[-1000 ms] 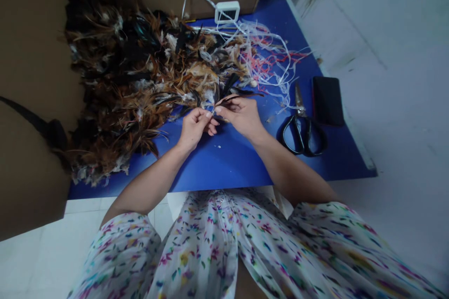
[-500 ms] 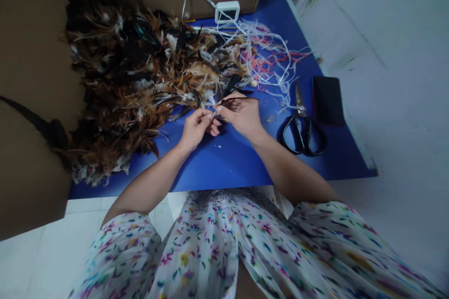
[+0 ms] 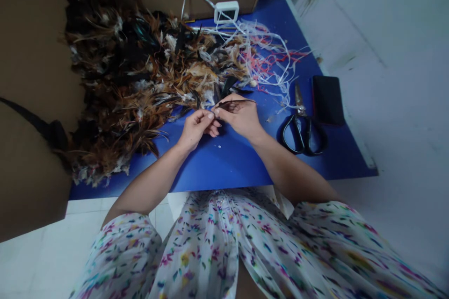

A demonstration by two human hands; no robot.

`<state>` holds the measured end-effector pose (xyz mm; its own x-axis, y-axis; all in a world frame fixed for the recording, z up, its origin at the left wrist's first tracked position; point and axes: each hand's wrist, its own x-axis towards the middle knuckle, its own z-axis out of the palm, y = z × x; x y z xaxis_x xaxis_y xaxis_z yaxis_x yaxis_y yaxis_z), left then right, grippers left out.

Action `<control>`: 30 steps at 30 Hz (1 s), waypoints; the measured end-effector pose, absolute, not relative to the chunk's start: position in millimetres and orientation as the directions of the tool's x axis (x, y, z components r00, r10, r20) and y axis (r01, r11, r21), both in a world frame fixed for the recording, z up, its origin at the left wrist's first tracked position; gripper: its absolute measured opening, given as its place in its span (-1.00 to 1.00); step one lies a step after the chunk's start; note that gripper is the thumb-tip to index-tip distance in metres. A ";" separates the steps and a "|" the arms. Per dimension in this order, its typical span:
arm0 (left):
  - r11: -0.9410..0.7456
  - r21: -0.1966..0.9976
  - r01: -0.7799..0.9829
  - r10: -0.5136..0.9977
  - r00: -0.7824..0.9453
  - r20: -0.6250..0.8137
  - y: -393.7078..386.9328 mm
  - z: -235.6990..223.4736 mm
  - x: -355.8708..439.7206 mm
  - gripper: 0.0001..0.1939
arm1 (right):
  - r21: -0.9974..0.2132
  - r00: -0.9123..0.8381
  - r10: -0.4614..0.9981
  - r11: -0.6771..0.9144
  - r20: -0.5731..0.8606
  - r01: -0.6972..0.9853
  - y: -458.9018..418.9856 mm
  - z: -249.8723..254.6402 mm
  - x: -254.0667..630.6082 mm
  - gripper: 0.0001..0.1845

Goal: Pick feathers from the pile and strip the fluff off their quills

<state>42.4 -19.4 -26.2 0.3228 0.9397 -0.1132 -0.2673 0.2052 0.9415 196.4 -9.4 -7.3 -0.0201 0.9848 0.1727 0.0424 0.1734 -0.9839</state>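
Note:
Over the blue table [image 3: 228, 163] my two hands meet, fingertips together. My right hand [image 3: 240, 117] pinches the quill end of a thin dark feather [image 3: 235, 102] that sticks out to the right above its knuckles. My left hand [image 3: 196, 127] is curled, its thumb and forefinger pinched at the same quill end. Just beyond both hands lies a big heap of brown, black and white feathers [image 3: 140, 79], spread over the left half of the table.
Black-handled scissors [image 3: 302, 128] and a flat black case [image 3: 327, 100] lie to the right. A tangle of white and red strings [image 3: 270, 58] sits behind them. A small white device [image 3: 227, 11] with a cable and cardboard boxes [image 3: 31, 56] stand at the back and left.
The dark feather in my right hand has dipped slightly and my fingertips have closed together; the hands stay in the same place.

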 end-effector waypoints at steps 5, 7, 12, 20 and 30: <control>0.235 0.926 -0.295 0.934 0.333 -0.131 -18.1 -26.5 42.5 -0.50 | -0.976 -0.015 0.979 0.206 0.205 0.075 -10.8 -6.6 196.6 -0.80; 0.239 0.921 -0.307 0.934 0.331 -0.132 -18.2 -26.4 42.8 -0.52 | -0.969 -0.005 0.974 0.227 0.228 0.095 -11.2 -7.9 196.4 -0.84; 0.212 0.939 -0.270 0.944 0.306 -0.125 -18.1 -27.2 42.8 -0.54 | -0.958 -0.017 0.967 0.253 0.253 0.137 -12.4 -9.2 196.2 -0.88; 0.121 0.972 -0.201 0.958 0.280 -0.061 -18.0 -30.2 42.3 -0.56 | -0.887 -0.072 0.921 0.387 0.382 0.250 -12.4 -13.0 200.4 -0.90; -0.006 0.950 -0.312 1.000 -0.021 -0.001 -6.6 -22.7 34.6 -0.69 | -0.881 -0.043 0.918 0.391 0.394 0.267 -2.6 -16.1 205.5 -0.72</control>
